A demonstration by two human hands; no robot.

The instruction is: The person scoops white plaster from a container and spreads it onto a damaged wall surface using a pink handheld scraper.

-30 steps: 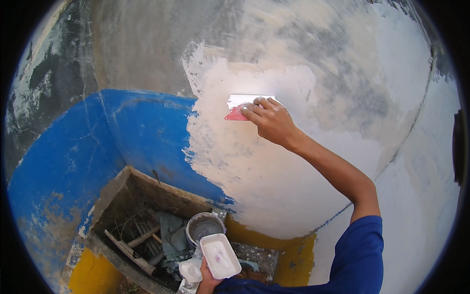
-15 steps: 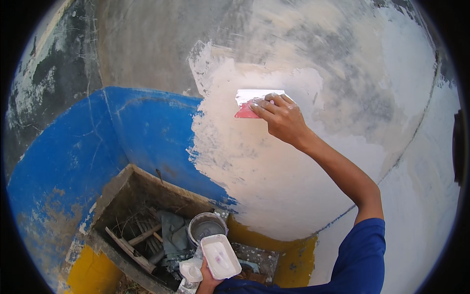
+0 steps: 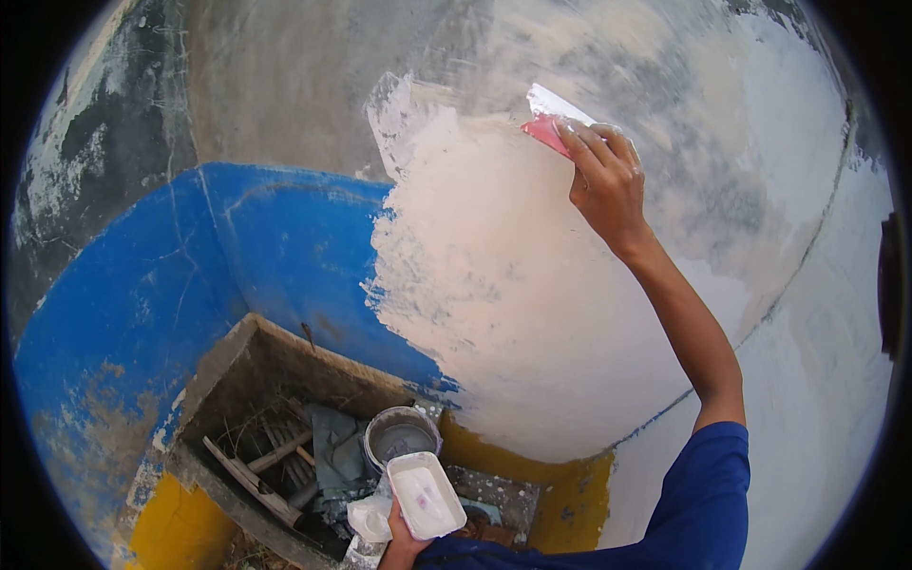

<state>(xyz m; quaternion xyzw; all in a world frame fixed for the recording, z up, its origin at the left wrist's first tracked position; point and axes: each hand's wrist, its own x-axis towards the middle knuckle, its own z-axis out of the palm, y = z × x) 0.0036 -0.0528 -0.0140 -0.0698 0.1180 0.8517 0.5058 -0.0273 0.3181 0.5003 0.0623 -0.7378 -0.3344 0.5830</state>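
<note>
Scraper (image 3: 558, 116), one: at eleven o'clock from the right hand (image 3: 608, 180), the nearer hand, whose fingers grasp it; long axis running ten to four. Position: at the wall (image 3: 484, 294), one; contact cannot be told. Tub (image 3: 441, 528), one, with white paste (image 3: 421, 489): grasped at seven o'clock by the left hand (image 3: 403, 534). Bucket (image 3: 403, 418), one: eleven o'clock from the tub. Hands: two.
</note>
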